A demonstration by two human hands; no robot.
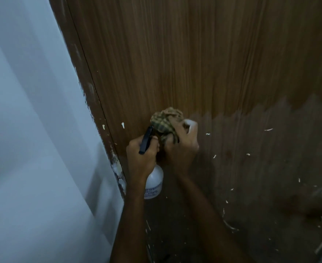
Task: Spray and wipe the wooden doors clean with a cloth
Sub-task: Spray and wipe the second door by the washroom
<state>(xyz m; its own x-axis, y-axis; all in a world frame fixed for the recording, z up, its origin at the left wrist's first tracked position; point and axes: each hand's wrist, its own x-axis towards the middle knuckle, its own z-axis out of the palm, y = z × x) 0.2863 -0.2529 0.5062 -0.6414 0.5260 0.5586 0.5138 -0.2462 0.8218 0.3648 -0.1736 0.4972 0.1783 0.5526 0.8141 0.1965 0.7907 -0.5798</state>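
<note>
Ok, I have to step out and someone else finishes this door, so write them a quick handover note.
Left hand grips the white spray bottle by its black trigger head.
Right hand holds the bunched checked cloth against the wooden door, low and near its left edge.
Done: cannot tell how much has been wiped.
Left: white paint specks dot the lower door, right of the cloth; spray and wipe there.

one wooden door (pixel 175 54), one spray bottle (pixel 154 183), one cloth (pixel 165 120) (checked), two hands
</note>
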